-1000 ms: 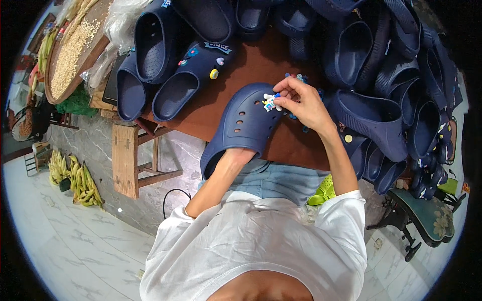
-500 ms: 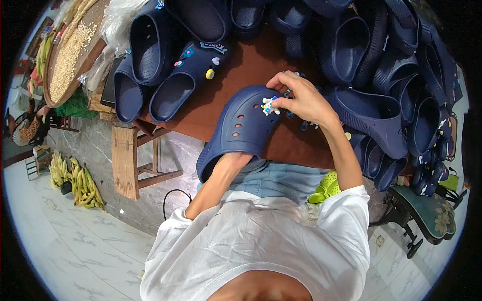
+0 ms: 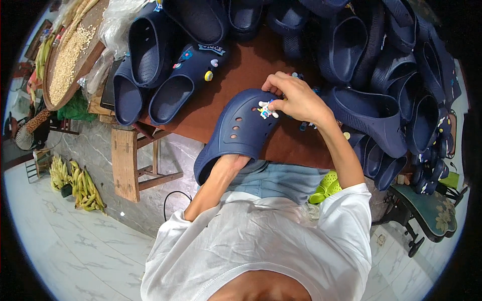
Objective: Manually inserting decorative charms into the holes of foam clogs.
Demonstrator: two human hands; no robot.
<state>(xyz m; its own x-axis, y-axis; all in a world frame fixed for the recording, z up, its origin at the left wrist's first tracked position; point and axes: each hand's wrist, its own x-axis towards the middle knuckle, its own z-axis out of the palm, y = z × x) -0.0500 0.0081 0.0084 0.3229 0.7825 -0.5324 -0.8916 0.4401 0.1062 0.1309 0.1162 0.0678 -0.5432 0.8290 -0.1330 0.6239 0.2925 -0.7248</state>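
Observation:
A navy clog [image 3: 227,124] with round holes lies tilted over the front edge of the brown-covered table, its toe pointing away from me. My left hand [image 3: 235,161] reaches into its heel opening; the fingers are hidden inside. On top of the toe sits a small white figure-shaped shoe charm [image 3: 266,110] with coloured spots. The thumb of my right hand [image 3: 296,98] presses against this charm, with the fingers curled around the toe's far right side. Several small colourful charms [image 3: 303,125] lie on the cloth beside and partly beneath my right hand.
Navy clogs [image 3: 170,98], some decorated with charms, stand at the far left, and a heap of them [image 3: 364,118] fills the right side. A round tray of pale grains [image 3: 75,60] is at the upper left. A wooden stool [image 3: 125,163] stands below; a chair [image 3: 424,208] is at right.
The clog's toe and the charm have shifted slightly left and toward me. My right thumb stays at the charm, and my left hand remains inside the clog.

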